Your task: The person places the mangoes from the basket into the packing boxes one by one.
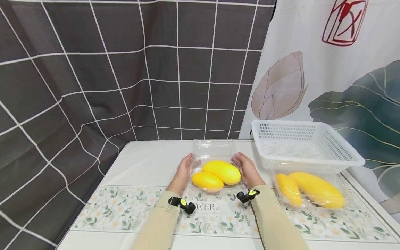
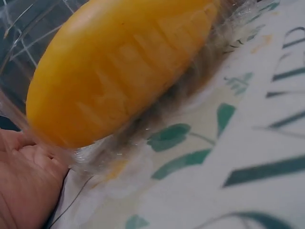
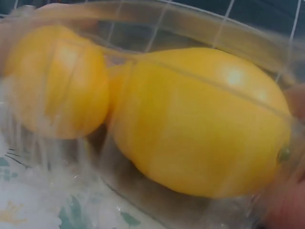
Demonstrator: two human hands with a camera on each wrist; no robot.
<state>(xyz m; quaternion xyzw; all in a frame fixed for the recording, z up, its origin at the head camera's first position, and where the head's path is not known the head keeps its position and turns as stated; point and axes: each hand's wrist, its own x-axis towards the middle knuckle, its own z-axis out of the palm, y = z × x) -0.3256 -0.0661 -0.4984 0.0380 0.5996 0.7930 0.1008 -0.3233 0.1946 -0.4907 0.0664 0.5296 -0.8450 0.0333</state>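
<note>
A clear plastic clamshell box (image 1: 200, 160) with its lid (image 1: 215, 147) raised at the back sits in front of me. Two smooth yellow oval fruits, like mangoes, lie in it: a larger fruit (image 1: 222, 171) behind and a smaller fruit (image 1: 207, 181) at the front left. My left hand (image 1: 185, 169) grips the box's left side, and my right hand (image 1: 247, 169) holds the opposite side. Through the clear wall, the left wrist view shows one fruit (image 2: 114, 71) close up. Both fruits appear in the right wrist view, the larger fruit (image 3: 205, 124) nearest.
On the right stands a white slotted plastic basket (image 1: 307, 158). In front of it is another clear plastic box (image 1: 307, 205) with two long yellow fruits (image 1: 320, 191) inside. A flowered cloth (image 1: 125, 211) covers the table; a dark checked curtain (image 1: 195, 93) hangs behind.
</note>
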